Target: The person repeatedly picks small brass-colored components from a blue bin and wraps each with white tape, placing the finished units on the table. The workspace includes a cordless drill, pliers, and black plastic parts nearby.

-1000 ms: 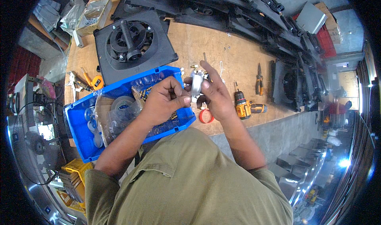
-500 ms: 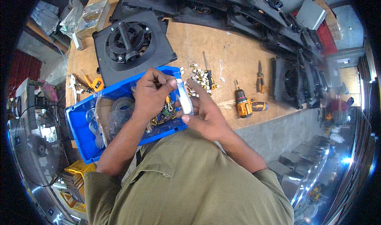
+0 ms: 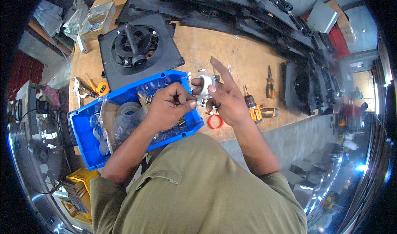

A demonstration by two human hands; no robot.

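the wooden workbench (image 3: 248, 56) carries rows of black fan housings (image 3: 138, 52), one lying just behind the blue parts bin (image 3: 87, 139), which holds clear bags and tape rolls. an orange cordless drill (image 3: 257, 109), pliers (image 3: 269, 83) and a red tape ring (image 3: 215, 121) lie to the right of the bin. over the bin's far corner the right hand (image 3: 225, 97) cups a small white fitting (image 3: 204, 89), index finger stretched up. the left hand (image 3: 169, 106) is pinched narrow beside it; what it pinches is too small to tell. by my judgement the fitting is only being readied: it sits on no housing yet, and mounting is left to do.
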